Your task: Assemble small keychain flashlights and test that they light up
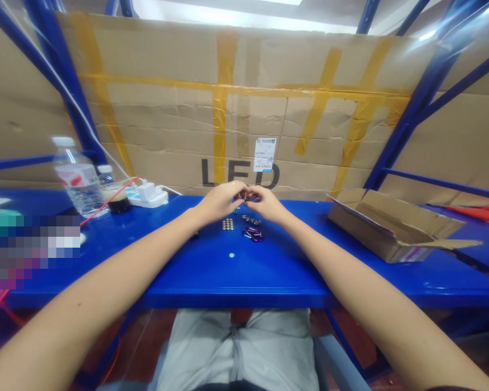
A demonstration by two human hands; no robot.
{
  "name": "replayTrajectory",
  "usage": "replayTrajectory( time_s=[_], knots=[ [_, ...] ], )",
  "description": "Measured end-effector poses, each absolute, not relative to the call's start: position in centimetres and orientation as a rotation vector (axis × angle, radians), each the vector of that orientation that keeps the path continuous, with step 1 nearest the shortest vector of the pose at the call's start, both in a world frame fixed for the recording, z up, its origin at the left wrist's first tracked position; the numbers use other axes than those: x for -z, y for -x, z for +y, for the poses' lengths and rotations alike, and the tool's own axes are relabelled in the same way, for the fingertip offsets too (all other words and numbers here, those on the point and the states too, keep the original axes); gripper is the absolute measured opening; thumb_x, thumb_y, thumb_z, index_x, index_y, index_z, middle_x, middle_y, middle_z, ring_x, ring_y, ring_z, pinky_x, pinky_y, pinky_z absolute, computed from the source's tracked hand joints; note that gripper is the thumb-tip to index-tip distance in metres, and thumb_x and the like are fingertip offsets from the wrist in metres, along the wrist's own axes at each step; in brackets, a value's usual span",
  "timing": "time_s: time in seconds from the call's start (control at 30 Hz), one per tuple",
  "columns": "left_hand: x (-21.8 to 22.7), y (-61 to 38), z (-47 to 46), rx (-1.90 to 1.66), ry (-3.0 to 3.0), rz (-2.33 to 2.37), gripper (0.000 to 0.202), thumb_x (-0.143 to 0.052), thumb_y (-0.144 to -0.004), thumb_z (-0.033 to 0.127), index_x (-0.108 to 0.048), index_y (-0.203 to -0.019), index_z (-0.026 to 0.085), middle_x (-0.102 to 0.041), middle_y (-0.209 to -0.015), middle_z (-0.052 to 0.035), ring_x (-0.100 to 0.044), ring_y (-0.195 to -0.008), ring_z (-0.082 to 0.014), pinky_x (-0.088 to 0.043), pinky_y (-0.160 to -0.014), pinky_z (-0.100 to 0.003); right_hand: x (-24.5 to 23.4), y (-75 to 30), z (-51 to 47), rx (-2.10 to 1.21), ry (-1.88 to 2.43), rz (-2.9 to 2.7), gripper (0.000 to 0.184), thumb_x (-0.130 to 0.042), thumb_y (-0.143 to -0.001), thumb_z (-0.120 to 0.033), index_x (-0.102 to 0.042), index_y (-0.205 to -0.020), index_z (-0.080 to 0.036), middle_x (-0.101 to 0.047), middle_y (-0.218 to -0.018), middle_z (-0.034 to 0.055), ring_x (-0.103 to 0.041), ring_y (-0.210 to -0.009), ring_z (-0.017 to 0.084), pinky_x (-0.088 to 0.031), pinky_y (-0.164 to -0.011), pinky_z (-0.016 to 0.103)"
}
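My left hand [223, 200] and my right hand [268, 205] meet above the blue table [212, 274], fingertips pinched together around something small and dark, partly metallic. The fingers cover most of it, so its kind cannot be made out. Just below my hands, small round metal pieces [227, 224] lie in neat rows. To their right sits a loose cluster of small metal parts [251, 220]. Nearer to me are purple carabiners [253, 234], lying close together. A bit of green shows under my left fingers, too small to name.
An open cardboard box [407, 251] stands at the right. At the left are a water bottle [79, 187], a smaller bottle of dark liquid [118, 204], and a white power strip [157, 199] with cables. A large cardboard sheet [167, 125] closes off the back, between blue posts.
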State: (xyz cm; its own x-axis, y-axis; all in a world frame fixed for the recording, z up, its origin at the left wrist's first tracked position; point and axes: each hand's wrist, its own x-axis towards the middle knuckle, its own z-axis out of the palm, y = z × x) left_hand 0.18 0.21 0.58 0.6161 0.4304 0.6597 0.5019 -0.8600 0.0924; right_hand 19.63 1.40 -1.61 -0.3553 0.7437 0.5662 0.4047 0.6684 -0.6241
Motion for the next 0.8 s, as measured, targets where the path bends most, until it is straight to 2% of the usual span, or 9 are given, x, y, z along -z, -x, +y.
replayTrajectory(
  time_s=[0.27, 0.8],
  knots=[
    [-0.49, -0.24, 0.13, 1.069, 2.672, -0.73, 0.016, -0.055, -0.09, 0.014, -0.061, -0.105, 0.017, -0.066, -0.095, -0.0061, -0.062, -0.085, -0.0173, -0.049, -0.077, -0.03, 1.6, -19.78, 1.54, -0.513, 0.818, -1.932, 0.018, -0.063, -0.073, -0.017, -0.064, -0.091, -0.017, -0.064, -0.097, 0.0045, -0.062, -0.087, 0.017, -0.052, -0.085, 0.036],
    [-0.31, -0.23, 0.43, 1.1, 2.622, -0.608, 0.015, -0.055, -0.091, 0.011, -0.059, -0.105, 0.016, -0.065, -0.094, -0.0064, -0.063, -0.085, -0.0171, -0.051, -0.076, -0.03, 1.86, -20.01, 2.12, -0.376, 0.722, -1.891, 0.012, -0.067, -0.072, -0.016, -0.065, -0.084, -0.019, -0.059, -0.088, 0.0021, -0.063, -0.086, 0.018, -0.053, -0.085, 0.039]
  ],
)
